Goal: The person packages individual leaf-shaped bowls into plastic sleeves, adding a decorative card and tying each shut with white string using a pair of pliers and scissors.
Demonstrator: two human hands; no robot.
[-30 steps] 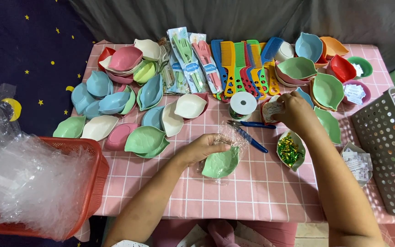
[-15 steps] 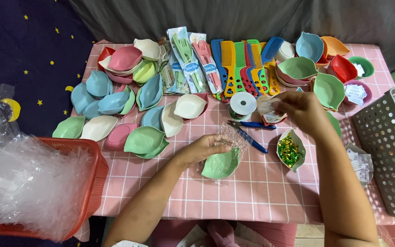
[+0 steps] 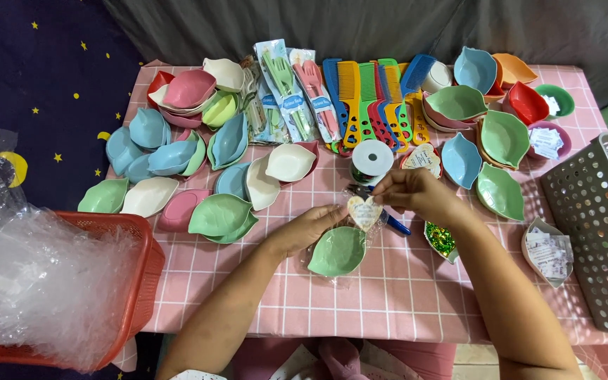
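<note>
A green leaf-shaped bowl [image 3: 337, 251] in clear wrap lies on the pink checked table [image 3: 402, 295] in front of me. My left hand [image 3: 309, 226] rests on its upper left edge and touches a small heart-shaped card [image 3: 364, 210]. My right hand [image 3: 415, 192] pinches the top of that card just above the bowl. A blue-handled tool [image 3: 392, 222] lies under my right hand, and a white ribbon spool [image 3: 372, 158] stands just beyond.
Many pastel leaf bowls [image 3: 177, 151] cover the left and back right. Coloured combs [image 3: 371, 95] and packed cutlery [image 3: 286, 95] lie at the back. A red basket [image 3: 142, 281] of clear bags stands left, a grey perforated basket [image 3: 596, 232] right, a dish of green glitter [image 3: 442, 239] nearby.
My right hand has come back from the bowls at the right toward the middle, now bringing a heart-shaped card over the green bowl. My left hand has lifted slightly to meet the card.
</note>
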